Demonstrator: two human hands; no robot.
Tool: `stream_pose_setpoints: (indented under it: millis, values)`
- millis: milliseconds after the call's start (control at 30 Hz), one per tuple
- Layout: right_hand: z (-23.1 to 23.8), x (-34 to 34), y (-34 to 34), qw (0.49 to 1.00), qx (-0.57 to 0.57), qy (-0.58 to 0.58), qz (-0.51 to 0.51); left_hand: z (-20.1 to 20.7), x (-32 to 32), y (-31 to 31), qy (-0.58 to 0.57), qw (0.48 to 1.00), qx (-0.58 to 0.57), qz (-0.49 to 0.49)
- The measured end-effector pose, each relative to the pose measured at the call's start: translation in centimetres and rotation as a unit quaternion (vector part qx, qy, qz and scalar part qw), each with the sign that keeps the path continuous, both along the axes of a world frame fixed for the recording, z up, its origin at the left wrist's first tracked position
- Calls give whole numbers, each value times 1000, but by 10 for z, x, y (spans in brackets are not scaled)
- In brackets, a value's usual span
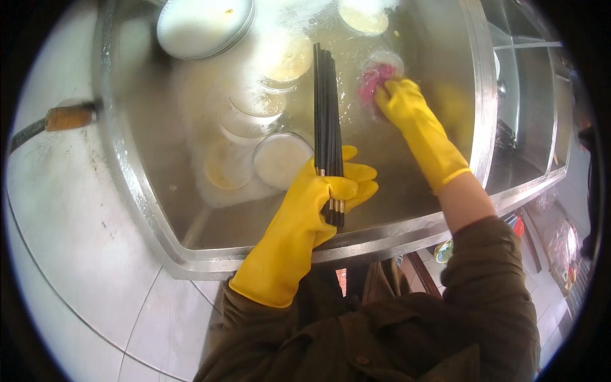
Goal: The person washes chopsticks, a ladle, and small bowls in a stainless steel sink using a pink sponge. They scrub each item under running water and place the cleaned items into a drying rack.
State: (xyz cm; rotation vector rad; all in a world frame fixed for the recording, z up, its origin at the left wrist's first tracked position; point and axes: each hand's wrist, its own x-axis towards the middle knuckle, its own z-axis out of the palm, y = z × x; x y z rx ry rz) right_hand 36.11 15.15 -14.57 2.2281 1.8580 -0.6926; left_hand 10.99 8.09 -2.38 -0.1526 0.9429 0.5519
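My left hand [324, 191], in a yellow rubber glove, is closed around a bundle of black chopsticks [328, 114]. The bundle points away from me over the soapy water, its metal-coloured ends near my fingers. To its right, my right hand [398, 99], gloved the same way, grips a pink scrubbing cloth [375, 81] at the water's surface, with splashing and foam around it. Several round plates lie in the cloudy water left of the chopsticks, among them a white one [283, 160] near my left hand.
The metal sink [203, 256] has a raised rim around the water. A stack of white plates [200, 28] stands at the far left, and a pale bowl [364, 18] at the far middle. Another metal basin [528, 95] adjoins on the right. An orange-brown handle [69, 118] meets the left rim.
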Motion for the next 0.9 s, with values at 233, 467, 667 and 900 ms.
stream_pose_setpoints:
  millis: [233,467,667,900]
  values:
    - [126,-70,-53,901,132,410,55,-19,8,1,-49,998,-27,16]
    - [80,-115,-20,901,295,316,-43,15,-1,-4,99,978,83,-162]
    - [96,-65,20,920,317,184,-139,78,-22,-25,60,972,70,-218]
    - [167,-39,-34,604,139,651,-438,119,-4,-25,52,954,123,-268]
